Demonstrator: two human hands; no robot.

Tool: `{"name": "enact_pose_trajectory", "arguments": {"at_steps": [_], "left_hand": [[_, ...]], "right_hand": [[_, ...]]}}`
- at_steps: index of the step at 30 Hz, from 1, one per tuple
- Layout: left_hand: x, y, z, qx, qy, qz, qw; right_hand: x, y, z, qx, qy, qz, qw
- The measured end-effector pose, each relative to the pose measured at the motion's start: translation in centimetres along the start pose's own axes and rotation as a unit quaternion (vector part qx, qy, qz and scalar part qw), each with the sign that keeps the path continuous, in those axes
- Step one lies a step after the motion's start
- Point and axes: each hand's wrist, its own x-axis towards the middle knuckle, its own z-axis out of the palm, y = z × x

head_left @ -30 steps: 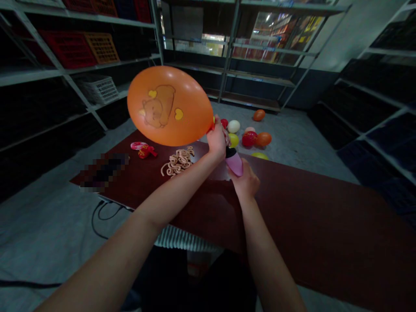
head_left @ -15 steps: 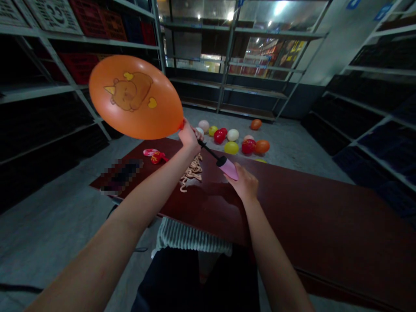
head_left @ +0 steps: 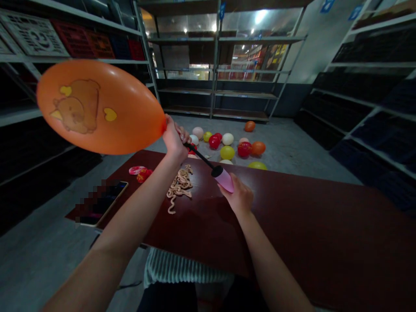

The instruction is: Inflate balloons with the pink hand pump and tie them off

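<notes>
- The right hand (head_left: pixel 238 199), nearest the camera, was closed around the pink barrel of a hand pump (head_left: pixel 224 178), just above the dark red table (head_left: pixel 325 225).
- The pump's black rod stood drawn out, slanting up and left to the left hand (head_left: pixel 173 138).
- The left hand was clenched where the rod's tip met the neck of the orange balloon (head_left: pixel 97 106); the neck itself was hidden in the fist.
- The balloon, printed with a cartoon animal and yellow hearts, was held up in the air at the left, full and round.
- By my judgement the step in hand was pumping, with the pump at full draw; a push inward would call for a tight pinch on the neck so that no air escaped.
- On the table lay a heap of limp pale balloons (head_left: pixel 178 187), a phone (head_left: pixel 104 201) and two limp red and pink ones (head_left: pixel 139 172).
- Beyond, inflated balloons (head_left: pixel 227 151) lay on the floor before metal shelves (head_left: pixel 214 78).
</notes>
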Motion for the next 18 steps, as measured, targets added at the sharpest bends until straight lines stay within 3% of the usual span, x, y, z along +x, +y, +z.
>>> {"name": "enact_pose_trajectory", "arguments": {"at_steps": [5, 10, 13, 18], "left_hand": [[-2.4, -6.3, 2.9, 0.041, -0.013, -0.003, 0.999], [-4.9, -11.7, 3.8, 0.071, -0.046, -0.012, 0.996], [-5.1, -12.5, 3.6, 0.075, -0.054, -0.010, 0.996], [-4.3, -11.0, 2.1, 0.076, -0.022, -0.025, 0.997]], "right_hand": [[0.1, 0.5, 0.2, 0.020, -0.013, 0.067, 0.997], [0.1, 0.8, 0.4, 0.010, -0.004, 0.129, 0.992], [0.2, 1.1, 0.4, 0.000, -0.007, 0.135, 0.991], [0.7, 1.2, 0.2, -0.001, -0.028, 0.076, 0.997]]}}
